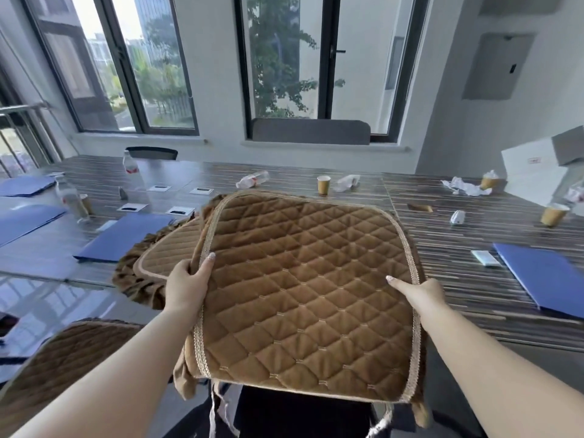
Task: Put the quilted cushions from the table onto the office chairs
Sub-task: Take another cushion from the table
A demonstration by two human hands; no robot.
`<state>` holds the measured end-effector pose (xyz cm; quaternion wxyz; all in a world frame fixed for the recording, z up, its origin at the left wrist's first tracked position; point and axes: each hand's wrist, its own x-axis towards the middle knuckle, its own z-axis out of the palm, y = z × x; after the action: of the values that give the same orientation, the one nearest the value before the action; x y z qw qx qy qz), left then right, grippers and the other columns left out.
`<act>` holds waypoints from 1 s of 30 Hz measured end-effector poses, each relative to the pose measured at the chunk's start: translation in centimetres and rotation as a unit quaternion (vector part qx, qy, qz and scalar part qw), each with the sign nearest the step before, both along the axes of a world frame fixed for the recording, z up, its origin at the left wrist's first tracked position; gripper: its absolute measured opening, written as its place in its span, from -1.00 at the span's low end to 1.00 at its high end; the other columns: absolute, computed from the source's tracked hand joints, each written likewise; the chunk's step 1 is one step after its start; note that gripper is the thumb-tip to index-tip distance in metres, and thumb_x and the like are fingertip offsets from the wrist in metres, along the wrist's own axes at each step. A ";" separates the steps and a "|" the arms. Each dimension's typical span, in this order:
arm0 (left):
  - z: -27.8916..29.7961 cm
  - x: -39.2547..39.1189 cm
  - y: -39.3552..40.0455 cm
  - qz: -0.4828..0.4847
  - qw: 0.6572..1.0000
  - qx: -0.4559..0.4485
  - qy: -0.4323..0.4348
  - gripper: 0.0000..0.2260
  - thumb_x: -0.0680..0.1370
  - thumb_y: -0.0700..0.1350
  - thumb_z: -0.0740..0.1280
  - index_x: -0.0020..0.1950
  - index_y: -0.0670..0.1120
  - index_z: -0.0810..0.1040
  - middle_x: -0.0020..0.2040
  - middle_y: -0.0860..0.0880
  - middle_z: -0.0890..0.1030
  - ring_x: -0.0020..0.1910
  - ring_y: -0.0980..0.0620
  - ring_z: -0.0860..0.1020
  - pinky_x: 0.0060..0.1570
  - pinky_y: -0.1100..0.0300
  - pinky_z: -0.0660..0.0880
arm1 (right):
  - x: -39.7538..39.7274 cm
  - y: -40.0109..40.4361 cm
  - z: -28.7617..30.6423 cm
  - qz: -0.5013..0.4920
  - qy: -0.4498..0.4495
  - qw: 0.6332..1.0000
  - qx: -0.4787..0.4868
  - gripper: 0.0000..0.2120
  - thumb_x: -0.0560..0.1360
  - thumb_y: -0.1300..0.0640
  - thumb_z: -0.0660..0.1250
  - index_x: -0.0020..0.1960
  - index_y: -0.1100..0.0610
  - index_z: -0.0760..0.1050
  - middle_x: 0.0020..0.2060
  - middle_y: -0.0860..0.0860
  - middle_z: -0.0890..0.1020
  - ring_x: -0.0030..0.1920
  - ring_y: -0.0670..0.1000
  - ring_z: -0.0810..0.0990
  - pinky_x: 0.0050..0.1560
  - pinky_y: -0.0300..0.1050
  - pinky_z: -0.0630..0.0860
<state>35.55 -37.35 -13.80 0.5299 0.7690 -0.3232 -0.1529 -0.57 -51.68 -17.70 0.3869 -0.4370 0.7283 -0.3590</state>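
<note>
I hold a brown quilted cushion (303, 289) with beige braided trim in front of me, above the table edge. My left hand (188, 284) grips its left edge, thumb on top. My right hand (420, 292) grips its right edge. Ties dangle from the cushion's near corners. Below it shows the dark seat of an office chair (300, 415). A second quilted cushion (164, 251) with a ruffled border lies on the table to the left. A third brown cushion (63, 365) sits at the lower left, on what looks like a chair.
The long striped table (458, 257) carries blue folders (126, 235), paper cups (323, 184), plastic bottles (130, 165), crumpled tissue (464, 187) and a blue folder (550, 276) at the right. Chair backs (311, 131) stand at the far side, under the windows.
</note>
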 end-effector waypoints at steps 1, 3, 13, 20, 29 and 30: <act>-1.3 0.1 0.3 0.003 1.000 0.020 0.014 -0.61 0.51 0.13 0.33 -0.04 -0.22 0.59 -0.14 -0.14 0.63 -0.06 -0.18 0.58 -0.12 0.05 0.42 | -0.1 0.5 -0.4 0.004 0.011 1.000 0.008 -0.30 0.14 -0.14 0.60 0.08 0.27 0.49 0.02 0.17 0.62 0.03 0.22 0.60 0.13 0.10 0.52; -3.6 -0.1 1.2 0.002 0.998 0.059 0.036 -0.60 0.51 0.13 0.35 -0.06 -0.24 0.59 -0.16 -0.16 0.63 -0.09 -0.18 0.58 -0.12 0.04 0.44 | -0.4 1.6 -1.6 0.012 0.031 0.999 0.028 -0.31 0.23 -0.07 0.59 0.16 0.33 0.45 0.05 0.18 0.57 0.12 0.24 0.56 0.11 0.01 0.49; -12.1 -1.2 5.3 -0.060 0.942 0.325 0.061 -0.60 0.46 0.10 0.40 0.06 -0.22 0.53 -0.08 -0.14 0.63 -0.10 -0.12 0.59 -0.16 0.08 0.50 | -3.4 8.3 -7.9 0.065 0.123 0.976 0.164 -0.28 0.28 -0.11 0.55 0.21 0.35 0.45 0.11 0.23 0.59 0.11 0.26 0.56 0.09 0.04 0.53; -14.5 -2.4 7.5 -0.102 0.888 0.449 -0.004 -0.69 0.50 0.05 0.38 -0.15 -0.19 0.44 -0.27 -0.06 0.51 -0.31 0.03 0.46 -0.36 0.18 0.35 | -5.1 11.8 -11.2 0.127 0.152 0.944 0.264 -0.32 0.39 -0.08 0.46 0.30 0.37 0.41 0.22 0.23 0.54 0.19 0.24 0.53 0.11 -0.02 0.49; -17.5 -3.1 8.9 -0.113 0.874 0.473 0.011 -0.71 0.52 0.04 0.33 -0.02 -0.20 0.49 -0.22 -0.06 0.54 -0.26 0.01 0.49 -0.31 0.17 0.36 | -5.2 13.3 -13.7 0.126 0.177 0.931 0.294 -0.35 0.37 -0.13 0.46 0.24 0.32 0.46 0.11 0.19 0.60 0.08 0.20 0.58 -0.06 -0.09 0.48; -17.8 -2.8 8.6 -0.111 0.876 0.470 0.022 -0.68 0.52 0.05 0.33 0.05 -0.21 0.49 -0.17 -0.07 0.56 -0.22 -0.01 0.51 -0.31 0.17 0.37 | -4.8 12.9 -13.9 0.120 0.178 0.932 0.291 -0.35 0.37 -0.13 0.47 0.24 0.32 0.45 0.11 0.19 0.60 0.07 0.21 0.58 -0.09 -0.09 0.47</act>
<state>32.71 -28.74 -31.59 0.0929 0.8829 -0.2848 -0.3615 -5.35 -38.75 -31.63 0.4016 -0.4455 0.8001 0.0014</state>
